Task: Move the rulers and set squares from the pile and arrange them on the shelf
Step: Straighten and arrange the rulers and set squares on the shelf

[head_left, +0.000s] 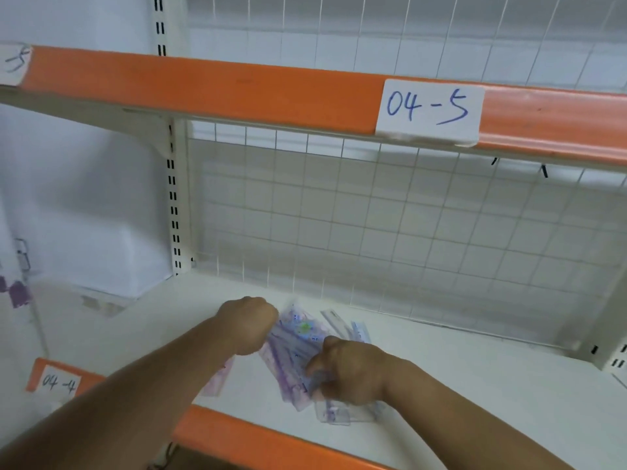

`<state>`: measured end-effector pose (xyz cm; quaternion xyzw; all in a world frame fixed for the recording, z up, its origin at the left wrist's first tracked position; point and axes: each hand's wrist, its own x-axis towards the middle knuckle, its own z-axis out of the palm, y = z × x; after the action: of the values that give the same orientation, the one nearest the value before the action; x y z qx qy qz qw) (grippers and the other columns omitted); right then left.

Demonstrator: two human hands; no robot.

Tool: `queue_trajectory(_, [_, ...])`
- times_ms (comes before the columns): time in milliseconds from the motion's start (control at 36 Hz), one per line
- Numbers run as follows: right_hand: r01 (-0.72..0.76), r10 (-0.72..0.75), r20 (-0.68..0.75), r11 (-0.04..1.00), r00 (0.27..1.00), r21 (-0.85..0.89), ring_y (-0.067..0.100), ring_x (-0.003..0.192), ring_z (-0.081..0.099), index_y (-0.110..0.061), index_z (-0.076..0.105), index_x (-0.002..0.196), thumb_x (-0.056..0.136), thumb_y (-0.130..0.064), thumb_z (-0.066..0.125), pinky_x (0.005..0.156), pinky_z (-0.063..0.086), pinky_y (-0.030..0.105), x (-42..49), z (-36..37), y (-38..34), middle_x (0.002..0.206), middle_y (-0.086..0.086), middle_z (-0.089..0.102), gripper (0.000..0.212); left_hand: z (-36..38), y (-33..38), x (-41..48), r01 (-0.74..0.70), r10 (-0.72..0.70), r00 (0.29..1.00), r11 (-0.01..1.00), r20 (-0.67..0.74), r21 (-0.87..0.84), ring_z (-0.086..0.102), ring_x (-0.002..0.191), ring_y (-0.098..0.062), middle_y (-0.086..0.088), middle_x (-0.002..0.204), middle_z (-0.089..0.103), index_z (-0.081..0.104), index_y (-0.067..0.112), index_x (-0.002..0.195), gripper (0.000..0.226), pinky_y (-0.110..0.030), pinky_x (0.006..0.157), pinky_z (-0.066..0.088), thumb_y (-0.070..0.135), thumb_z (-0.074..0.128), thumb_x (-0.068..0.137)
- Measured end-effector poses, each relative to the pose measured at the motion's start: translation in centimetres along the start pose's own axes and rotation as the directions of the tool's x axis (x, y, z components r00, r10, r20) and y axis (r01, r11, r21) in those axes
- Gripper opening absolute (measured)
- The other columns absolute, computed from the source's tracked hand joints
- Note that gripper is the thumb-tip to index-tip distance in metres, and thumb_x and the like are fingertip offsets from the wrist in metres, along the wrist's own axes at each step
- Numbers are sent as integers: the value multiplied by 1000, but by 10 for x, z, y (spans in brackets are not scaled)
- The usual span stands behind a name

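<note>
A pack of purple rulers and set squares in clear plastic [294, 347] lies on the white shelf [492, 385], held at both ends. My left hand [249, 325] grips its far left end with the fingers curled. My right hand [346, 371] pinches its near end. Another pinkish pack [219, 381] lies partly under my left forearm. A clear pack [342, 413] sits under my right hand near the shelf's front. Loose clear rulers [342, 322] lie just behind, towards the wire back.
A wire grid panel [407, 225] closes the back of the shelf. The orange-edged shelf above [237, 93] carries a label "04-5" [429, 110]. The lower orange front edge [258, 439] has a label "04-4" [59, 383]. A slotted upright [174, 212] stands at the left.
</note>
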<state>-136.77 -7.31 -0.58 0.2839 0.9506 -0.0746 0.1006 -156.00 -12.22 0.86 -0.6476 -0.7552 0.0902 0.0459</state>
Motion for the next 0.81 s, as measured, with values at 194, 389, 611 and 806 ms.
queue_trajectory(194, [-65, 61, -48, 993, 997, -98, 22, 96, 53, -17, 59, 95, 91, -42, 53, 72, 41, 31, 1, 5, 2, 101, 5, 58, 26, 4, -36, -15, 210, -201, 963, 977, 180, -32, 57, 103, -17, 2, 111, 59, 56, 17, 117, 34, -26, 74, 39, 41, 49, 94])
queue_trajectory(389, [-241, 224, -131, 961, 966, -137, 26, 103, 58, -15, 58, 102, 94, -28, 46, 71, 38, 28, 1, 2, 14, 108, 5, 61, 19, 20, -33, -22, 263, -224, 920, 961, 323, -84, 57, 110, -17, 1, 110, 59, 56, 16, 118, 51, -27, 82, 42, 57, 51, 89])
queue_trajectory(611, [-173, 139, 229, 975, 964, 137, 20, 112, 49, -24, 49, 133, 71, -44, 80, 85, 41, 27, -14, -17, 21, 128, -3, 44, 72, 19, -29, -19, 288, -238, 892, 955, 384, -76, 53, 89, -17, 2, 81, 49, 56, 6, 122, 38, -23, 66, 47, 29, 59, 93])
queue_trajectory(806, [-163, 142, 210, 983, 967, 87, 19, 95, 47, -18, 53, 117, 73, -36, 81, 71, 41, 27, -16, -9, 20, 109, -3, 45, 55, 11, -28, -21, 291, -273, 894, 957, 357, 2, 60, 100, -18, 1, 75, 46, 55, 5, 123, 37, -22, 73, 41, 24, 60, 92])
